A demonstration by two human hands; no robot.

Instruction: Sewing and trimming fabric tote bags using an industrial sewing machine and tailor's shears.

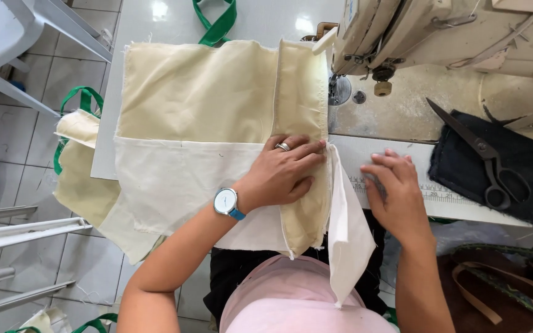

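Note:
A cream and off-white fabric piece [192, 123] lies spread over the white sewing table [260, 18], its right folded edge near the sewing machine [439, 37] needle. My left hand [285, 169], wearing a ring and a blue-strapped watch, presses flat on the fabric's folded right strip. My right hand [396, 188] rests on the table edge beside a hanging white flap [347, 234] of the fabric, its fingers bent down on the surface. Neither hand grips anything.
Black scissors [485, 154] lie on a dark cloth [495, 166] at the right. Green straps [217, 24] poke out behind the fabric. More cream fabric with green handles [81, 98] hangs off the left. White plastic chairs [7, 234] stand left; a brown bag [501, 290] sits lower right.

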